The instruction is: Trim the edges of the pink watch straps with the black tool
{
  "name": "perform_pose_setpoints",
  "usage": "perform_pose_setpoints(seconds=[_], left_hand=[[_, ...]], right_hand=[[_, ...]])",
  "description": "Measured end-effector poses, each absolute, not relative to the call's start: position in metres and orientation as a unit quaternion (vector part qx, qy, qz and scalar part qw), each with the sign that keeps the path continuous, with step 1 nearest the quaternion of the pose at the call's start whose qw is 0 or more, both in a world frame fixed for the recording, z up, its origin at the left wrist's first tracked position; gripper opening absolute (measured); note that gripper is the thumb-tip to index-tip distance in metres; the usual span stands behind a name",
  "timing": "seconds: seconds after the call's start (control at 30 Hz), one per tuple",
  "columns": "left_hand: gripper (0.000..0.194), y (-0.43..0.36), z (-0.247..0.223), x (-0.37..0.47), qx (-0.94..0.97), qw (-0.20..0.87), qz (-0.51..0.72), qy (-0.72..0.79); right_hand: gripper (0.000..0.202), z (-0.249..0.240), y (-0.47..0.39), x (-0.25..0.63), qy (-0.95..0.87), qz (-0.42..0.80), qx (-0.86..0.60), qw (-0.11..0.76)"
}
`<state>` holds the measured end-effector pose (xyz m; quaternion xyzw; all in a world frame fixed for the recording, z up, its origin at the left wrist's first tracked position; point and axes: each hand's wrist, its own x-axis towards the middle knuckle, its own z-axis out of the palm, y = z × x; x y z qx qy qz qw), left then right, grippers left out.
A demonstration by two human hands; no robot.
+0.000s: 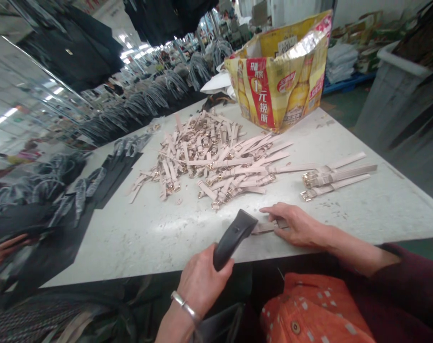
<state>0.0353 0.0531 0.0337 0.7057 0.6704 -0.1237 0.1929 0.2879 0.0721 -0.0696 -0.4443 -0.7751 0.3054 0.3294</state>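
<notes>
My left hand (204, 276), with a silver bangle at the wrist, is closed round the handle of a black clipper-shaped tool (234, 238). The tool's broad head points up and right; its exact kind cannot be made out. At the table's front edge, my right hand (295, 225) pinches a pale pink buckle strap (263, 228), its index finger stretched out above. The strap's left end lies close to the tool's head; whether they touch is unclear. Beyond both hands spreads a heap of similar pink straps (216, 159) with gold-coloured buckles. A small stack of straps (336, 175) lies apart on the right.
A yellow beer carton (277, 90) stands at the table's (130, 238) back right corner. Black pieces with wrapped handles (112, 181) line the left side, where another person's hand (7, 250) shows. A grey bin (388, 95) stands right of the table. Dark bags (73, 52) hang overhead.
</notes>
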Motion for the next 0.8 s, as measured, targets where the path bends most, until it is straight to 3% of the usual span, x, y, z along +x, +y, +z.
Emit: perform_pose_setpoints(seconds=[0.17, 0.4, 0.63, 0.8], left_hand=[[0.028, 0.046, 0.037, 0.010, 0.694, 0.211, -0.089, 0.683], [0.023, 0.044, 0.024, 0.024, 0.714, 0.237, -0.092, 0.653], [0.022, 0.047, 0.023, 0.030, 0.711, 0.249, -0.065, 0.655], [0.026, 0.038, 0.031, 0.017, 0.697, 0.244, -0.057, 0.672]], right_hand=[[0.050, -0.067, 0.072, 0.287, -0.789, 0.288, -0.451, 0.301], [0.015, -0.058, 0.074, 0.280, -0.801, 0.273, -0.461, 0.268], [0.007, -0.063, 0.074, 0.274, -0.771, 0.261, -0.500, 0.295], [0.015, -0.065, 0.070, 0.278, -0.821, 0.172, -0.456, 0.297]])
